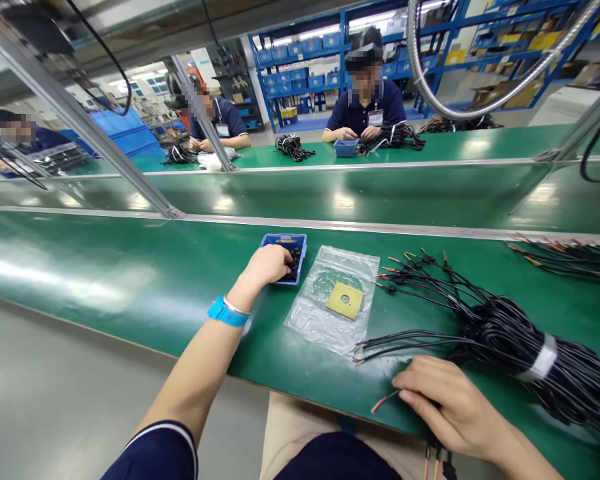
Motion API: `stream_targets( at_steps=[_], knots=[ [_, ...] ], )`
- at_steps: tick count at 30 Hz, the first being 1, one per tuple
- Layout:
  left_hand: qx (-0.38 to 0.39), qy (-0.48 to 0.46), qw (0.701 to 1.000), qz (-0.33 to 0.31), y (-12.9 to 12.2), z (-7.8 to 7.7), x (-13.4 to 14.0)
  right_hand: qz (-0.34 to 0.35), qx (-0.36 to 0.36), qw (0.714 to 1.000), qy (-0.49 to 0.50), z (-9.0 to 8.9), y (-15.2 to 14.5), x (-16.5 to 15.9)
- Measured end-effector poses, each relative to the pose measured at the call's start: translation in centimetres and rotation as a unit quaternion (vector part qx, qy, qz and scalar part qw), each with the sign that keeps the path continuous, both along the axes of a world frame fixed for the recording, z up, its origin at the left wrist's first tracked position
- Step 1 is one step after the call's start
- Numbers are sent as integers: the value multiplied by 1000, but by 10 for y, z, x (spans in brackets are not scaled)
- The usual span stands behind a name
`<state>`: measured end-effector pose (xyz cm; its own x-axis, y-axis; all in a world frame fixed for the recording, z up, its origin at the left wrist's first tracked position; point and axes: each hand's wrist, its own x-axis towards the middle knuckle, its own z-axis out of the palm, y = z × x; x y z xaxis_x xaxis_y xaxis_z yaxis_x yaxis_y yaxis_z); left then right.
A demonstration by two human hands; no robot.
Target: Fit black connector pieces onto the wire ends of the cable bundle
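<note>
My left hand (pixel 273 264) reaches into a small blue bin (pixel 304 248) of small black parts (pixel 294 263). Its fingers are curled down among them, and whatever they pinch is hidden. Near the table's front edge, my right hand (pixel 443 400) is closed on a black cable, whose end with red and yellow wires (pixel 380 404) sticks out past the fingertips. Below this hand hang more wire ends (pixel 433 460). Between the hands lies a clear plastic bag (pixel 305 320) with a yellow square plate (pixel 345 301) on it. A bundle of black cables (pixel 510 333), tied with a white band, lies to the right.
More black cables (pixel 575 257) with bare coloured ends lie at the far right of the green table (pixel 130 267). A metal rail (pixel 340 228) runs along its back. Slanted posts (pixel 125 157) and a flexible metal hose (pixel 460 110) hang ahead. Several co-workers sit opposite.
</note>
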<state>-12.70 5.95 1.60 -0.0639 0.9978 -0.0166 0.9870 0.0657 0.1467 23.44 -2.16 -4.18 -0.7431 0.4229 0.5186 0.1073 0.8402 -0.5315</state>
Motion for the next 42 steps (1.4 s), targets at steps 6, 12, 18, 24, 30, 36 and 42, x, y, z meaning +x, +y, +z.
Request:
stream_targets(
  at_steps=[6, 12, 18, 24, 30, 36, 42],
  knots=[
    [-12, 13, 999, -28, -6, 4, -9, -17, 7, 1000, -5, -4, -1, -1],
    [-1, -19, 999, -46, -12, -4, -17, -23, 11, 1000, -17, -6, -1, 1],
    [54, -129, 990, -22, -14, -12, -17, -30, 11, 999, -1, -6, -1, 1],
    [117, -357, 927, -17, -32, -5, -3, -33, 9, 999, 7, -7, -1, 1],
    [88, -524, 847, -32, -55, -11, 31, -38, 6, 999, 10, -7, -1, 2],
    [41, -507, 858, -76, -54, -18, 80, -55, 19, 998, 7, -7, -2, 1],
    [47, -136, 967, -209, -44, -27, 115, -61, 11, 998, 1, -6, -3, 2]
  ],
)
